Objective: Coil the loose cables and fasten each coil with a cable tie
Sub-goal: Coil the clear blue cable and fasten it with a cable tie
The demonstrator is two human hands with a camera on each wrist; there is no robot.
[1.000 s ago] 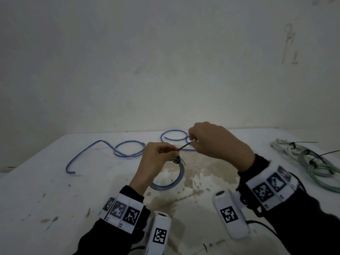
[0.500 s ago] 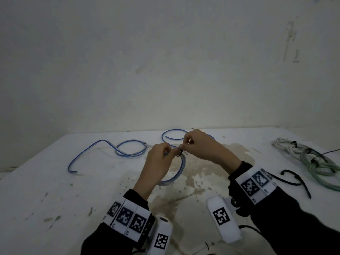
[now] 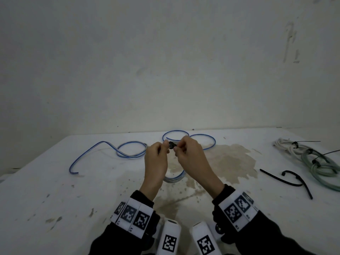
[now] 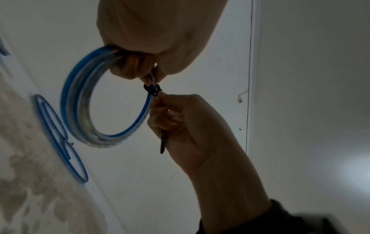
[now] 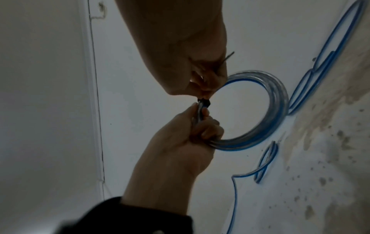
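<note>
A coil of blue-and-clear cable (image 3: 173, 178) hangs upright above the table. My left hand (image 3: 161, 148) grips its top strands in curled fingers. A black cable tie (image 3: 171, 145) is looped round the strands right beside that grip. My right hand (image 3: 179, 147) pinches the tie at its head. In the left wrist view the coil (image 4: 80, 110) is a full ring, and the tie (image 4: 153, 91) has its tail running down through my right hand (image 4: 190, 126). The right wrist view shows the tie (image 5: 203, 101) between both hands, with the coil (image 5: 276, 110) to the right.
More blue cable (image 3: 103, 150) lies loose across the white, stained table (image 3: 55, 199) at the left, with loops behind my hands. Tied grey and white cable bundles (image 3: 312, 159) sit at the right edge. Two loose black ties (image 3: 294, 178) lie near them.
My right hand has come in from the upper right to the tie's head, close against my left hand. The coil has risen a little with both hands.
</note>
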